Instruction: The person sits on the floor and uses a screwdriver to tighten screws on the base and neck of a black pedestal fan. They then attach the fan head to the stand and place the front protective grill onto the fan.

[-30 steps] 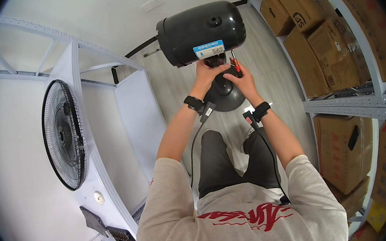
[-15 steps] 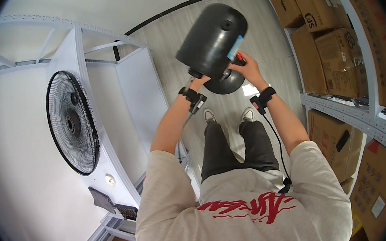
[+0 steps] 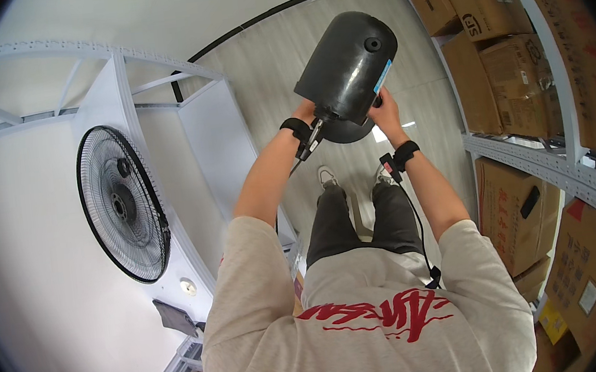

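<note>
A black, domed fan motor housing (image 3: pixel 347 64) hangs in front of me above the floor, tilted with its rounded end up and to the right. It has a small round fitting on its side and a blue label at its right edge. Below it shows part of a black round piece (image 3: pixel 351 134). My left hand (image 3: pixel 306 109) grips the housing's lower left side, its fingers mostly hidden behind it. At the lower right, my right hand (image 3: pixel 385 115) is closed on the housing, fingertips partly hidden. A black strap with a cable device circles each wrist.
On the left, a black wire fan guard (image 3: pixel 124 204) stands on a white metal shelf (image 3: pixel 183 255), with a dark flat piece (image 3: pixel 175 317) nearby. Cardboard boxes (image 3: pixel 515 210) fill the metal rack (image 3: pixel 528 160) on the right. My feet are on the pale tiled floor (image 3: pixel 420 100).
The housing has shifted slightly right and turned a little more upright. My left hand has moved up to its lower left side; my right hand has come down slightly, closer against it.
</note>
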The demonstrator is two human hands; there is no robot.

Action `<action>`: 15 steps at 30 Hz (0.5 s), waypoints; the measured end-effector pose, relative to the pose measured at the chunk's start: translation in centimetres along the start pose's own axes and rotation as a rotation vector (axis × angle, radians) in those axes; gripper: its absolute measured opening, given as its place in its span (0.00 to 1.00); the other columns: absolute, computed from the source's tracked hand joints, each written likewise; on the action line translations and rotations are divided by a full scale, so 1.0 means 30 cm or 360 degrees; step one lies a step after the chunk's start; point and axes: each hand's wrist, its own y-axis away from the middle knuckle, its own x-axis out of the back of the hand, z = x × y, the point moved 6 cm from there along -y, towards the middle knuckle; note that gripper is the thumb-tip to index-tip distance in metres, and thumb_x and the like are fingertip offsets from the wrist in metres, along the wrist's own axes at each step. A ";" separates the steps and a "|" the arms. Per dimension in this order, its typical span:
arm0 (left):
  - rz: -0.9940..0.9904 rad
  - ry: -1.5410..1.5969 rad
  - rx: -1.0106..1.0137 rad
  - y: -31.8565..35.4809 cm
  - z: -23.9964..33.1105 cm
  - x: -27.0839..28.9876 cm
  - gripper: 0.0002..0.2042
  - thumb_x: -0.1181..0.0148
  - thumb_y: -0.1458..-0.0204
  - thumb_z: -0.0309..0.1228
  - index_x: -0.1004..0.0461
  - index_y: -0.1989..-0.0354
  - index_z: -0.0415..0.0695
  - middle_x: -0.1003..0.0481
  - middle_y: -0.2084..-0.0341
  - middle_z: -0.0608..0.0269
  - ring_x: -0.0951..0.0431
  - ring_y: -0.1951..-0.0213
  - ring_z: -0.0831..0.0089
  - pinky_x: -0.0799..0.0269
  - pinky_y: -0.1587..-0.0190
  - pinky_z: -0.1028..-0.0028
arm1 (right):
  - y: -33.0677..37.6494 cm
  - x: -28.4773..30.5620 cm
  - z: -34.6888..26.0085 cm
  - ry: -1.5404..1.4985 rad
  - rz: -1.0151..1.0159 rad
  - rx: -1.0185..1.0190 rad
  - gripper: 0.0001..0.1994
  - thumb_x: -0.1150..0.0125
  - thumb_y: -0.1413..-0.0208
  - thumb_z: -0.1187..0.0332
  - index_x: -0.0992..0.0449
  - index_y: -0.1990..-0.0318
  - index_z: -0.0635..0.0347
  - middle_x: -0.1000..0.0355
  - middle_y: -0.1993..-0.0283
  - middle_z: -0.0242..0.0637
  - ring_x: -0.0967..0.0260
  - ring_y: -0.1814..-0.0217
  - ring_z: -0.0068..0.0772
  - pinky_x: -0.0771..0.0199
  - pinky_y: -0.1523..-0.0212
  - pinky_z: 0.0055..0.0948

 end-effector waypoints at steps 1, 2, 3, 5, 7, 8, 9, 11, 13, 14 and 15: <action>0.0021 -0.0016 -0.0006 -0.003 -0.003 -0.005 0.19 0.35 0.47 0.35 0.26 0.50 0.37 0.24 0.54 0.53 0.25 0.52 0.61 0.30 0.47 0.65 | -0.011 0.015 -0.035 0.0069 0.0011 0.0049 0.35 0.23 0.56 0.65 0.31 0.39 0.60 0.27 0.45 0.45 0.29 0.44 0.42 0.30 0.43 0.36; 0.0043 -0.0026 -0.0011 -0.006 -0.007 -0.013 0.19 0.35 0.47 0.35 0.26 0.49 0.37 0.24 0.54 0.52 0.25 0.52 0.60 0.30 0.47 0.64 | -0.019 0.030 -0.066 0.0141 0.0021 0.0097 0.34 0.23 0.56 0.66 0.30 0.39 0.59 0.27 0.45 0.44 0.28 0.45 0.42 0.29 0.44 0.36; 0.0074 -0.0041 -0.0017 -0.012 -0.011 -0.021 0.20 0.35 0.47 0.35 0.26 0.49 0.37 0.24 0.54 0.52 0.25 0.52 0.59 0.30 0.47 0.64 | -0.025 0.042 -0.096 0.0213 0.0029 0.0144 0.33 0.24 0.55 0.66 0.30 0.40 0.59 0.27 0.45 0.44 0.28 0.45 0.43 0.29 0.45 0.36; 0.0151 -0.0082 -0.0010 -0.027 -0.017 -0.048 0.20 0.35 0.47 0.35 0.26 0.49 0.37 0.24 0.54 0.51 0.25 0.51 0.58 0.30 0.47 0.63 | -0.036 0.066 -0.119 0.0249 0.0105 0.0139 0.31 0.26 0.54 0.69 0.29 0.40 0.56 0.26 0.46 0.44 0.27 0.48 0.44 0.27 0.47 0.36; 0.0243 -0.0129 -0.0005 -0.056 -0.013 -0.083 0.20 0.36 0.47 0.35 0.27 0.49 0.37 0.24 0.54 0.50 0.25 0.51 0.57 0.30 0.47 0.63 | -0.066 0.091 -0.105 0.0232 0.0158 0.0075 0.30 0.27 0.54 0.71 0.29 0.40 0.55 0.25 0.48 0.45 0.26 0.50 0.43 0.27 0.47 0.36; 0.0294 -0.0151 0.0000 -0.073 -0.009 -0.098 0.20 0.36 0.47 0.35 0.27 0.48 0.37 0.24 0.54 0.49 0.25 0.51 0.56 0.30 0.47 0.62 | -0.078 0.107 -0.119 0.0311 0.0266 0.0198 0.29 0.28 0.53 0.72 0.29 0.41 0.55 0.23 0.53 0.46 0.24 0.55 0.44 0.25 0.52 0.36; 0.0349 -0.0178 0.0004 -0.094 -0.003 -0.110 0.20 0.36 0.47 0.35 0.27 0.48 0.37 0.24 0.54 0.49 0.25 0.51 0.55 0.30 0.46 0.62 | -0.110 0.119 -0.103 0.0290 0.0234 0.0074 0.28 0.28 0.53 0.72 0.28 0.41 0.56 0.23 0.56 0.46 0.23 0.58 0.42 0.25 0.55 0.35; 0.0436 -0.0220 0.0031 -0.133 -0.010 -0.129 0.20 0.37 0.47 0.35 0.27 0.48 0.36 0.24 0.54 0.48 0.25 0.51 0.54 0.30 0.46 0.61 | -0.157 0.133 -0.076 0.0248 0.0171 -0.0182 0.27 0.29 0.53 0.71 0.28 0.43 0.56 0.23 0.60 0.45 0.22 0.63 0.38 0.24 0.61 0.34; 0.0518 -0.0256 0.0067 -0.150 -0.021 -0.115 0.21 0.37 0.47 0.35 0.27 0.48 0.36 0.24 0.54 0.47 0.25 0.50 0.53 0.30 0.46 0.61 | -0.167 0.145 -0.120 0.0051 0.0056 -0.0346 0.23 0.30 0.50 0.67 0.27 0.46 0.58 0.24 0.67 0.36 0.27 0.73 0.26 0.28 0.72 0.27; 0.0533 -0.0272 0.0079 -0.152 -0.022 -0.110 0.21 0.37 0.47 0.35 0.27 0.48 0.36 0.24 0.53 0.46 0.25 0.50 0.52 0.30 0.46 0.60 | -0.178 0.151 -0.132 -0.0068 0.0000 -0.0372 0.21 0.30 0.49 0.67 0.26 0.47 0.59 0.25 0.68 0.34 0.29 0.74 0.23 0.30 0.74 0.25; 0.0540 -0.0278 0.0082 -0.154 -0.020 -0.108 0.21 0.37 0.47 0.35 0.27 0.47 0.36 0.24 0.53 0.46 0.25 0.50 0.51 0.30 0.46 0.60 | -0.186 0.157 -0.143 -0.0187 -0.0058 -0.0397 0.20 0.30 0.47 0.66 0.26 0.48 0.59 0.26 0.69 0.31 0.30 0.76 0.20 0.32 0.75 0.23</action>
